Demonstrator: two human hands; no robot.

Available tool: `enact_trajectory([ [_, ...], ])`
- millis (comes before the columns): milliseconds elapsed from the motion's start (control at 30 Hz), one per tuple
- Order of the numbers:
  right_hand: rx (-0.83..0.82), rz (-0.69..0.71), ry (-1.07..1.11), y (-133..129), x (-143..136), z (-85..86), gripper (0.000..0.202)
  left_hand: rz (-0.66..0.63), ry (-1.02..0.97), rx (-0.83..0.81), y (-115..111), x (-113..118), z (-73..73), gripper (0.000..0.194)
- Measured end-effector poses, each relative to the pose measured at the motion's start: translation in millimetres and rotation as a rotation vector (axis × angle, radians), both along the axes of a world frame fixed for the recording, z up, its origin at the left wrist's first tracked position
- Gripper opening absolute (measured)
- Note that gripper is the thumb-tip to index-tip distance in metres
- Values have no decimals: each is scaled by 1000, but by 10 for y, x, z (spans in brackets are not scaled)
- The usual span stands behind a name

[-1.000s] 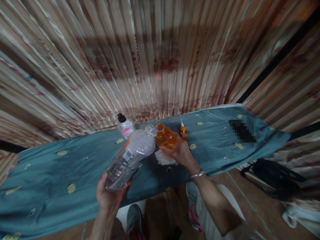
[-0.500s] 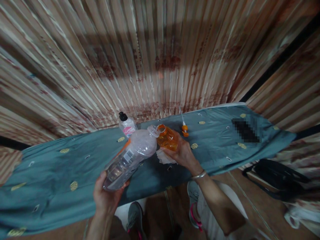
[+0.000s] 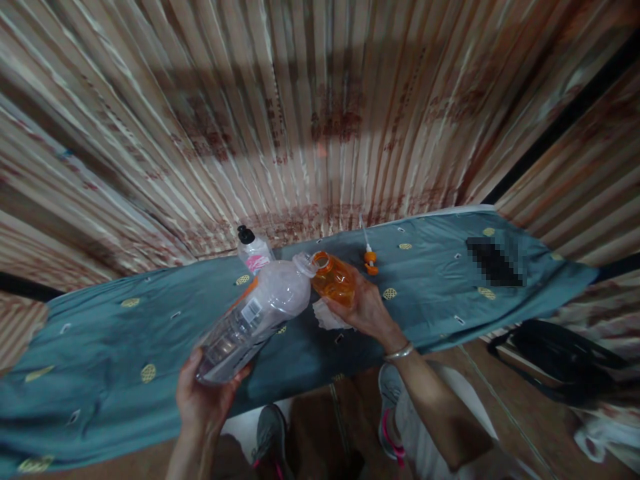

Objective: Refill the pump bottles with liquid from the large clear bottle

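My left hand (image 3: 207,387) grips the base of a large clear bottle (image 3: 245,320), tilted with its uncapped neck up to the right. My right hand (image 3: 365,307) is wrapped round a small orange bottle (image 3: 334,280), which leans left with its open mouth beside the clear bottle's neck. Whether liquid passes between them cannot be made out. Behind the clear bottle stands another bottle with a black top (image 3: 254,251). An orange pump head with a thin tube (image 3: 370,259) lies on the cloth to the right. A crumpled white tissue (image 3: 329,316) lies beneath the orange bottle.
A green patterned cloth (image 3: 115,340) covers the table. At its right lies a dark pixelated object (image 3: 496,262). Striped curtains (image 3: 320,87) hang behind. A black bag (image 3: 560,357) and a white plastic bag (image 3: 600,437) are at the lower right, near the floor.
My left hand and the base of the clear bottle have moved slightly left and down. The orange bottle has shifted slightly left and leans a little more.
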State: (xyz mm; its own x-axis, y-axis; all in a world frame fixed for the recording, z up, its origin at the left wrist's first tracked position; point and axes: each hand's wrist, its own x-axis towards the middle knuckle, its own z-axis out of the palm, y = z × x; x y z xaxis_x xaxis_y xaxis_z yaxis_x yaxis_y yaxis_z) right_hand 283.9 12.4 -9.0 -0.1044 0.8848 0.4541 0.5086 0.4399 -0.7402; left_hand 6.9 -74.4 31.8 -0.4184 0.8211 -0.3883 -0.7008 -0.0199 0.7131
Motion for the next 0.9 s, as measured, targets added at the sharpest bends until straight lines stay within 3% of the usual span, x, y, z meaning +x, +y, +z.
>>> enact_trajectory([
  [167, 24, -19, -35, -11, 11, -30, 67, 39, 144, -19, 50, 24, 64, 44],
  [567, 43, 22, -96, -34, 59, -39, 74, 75, 165, 2, 83, 2, 64, 53],
  [900, 145, -1, -106, -19, 43, -106, 71, 116, 200, 19, 72, -93, 49, 48],
])
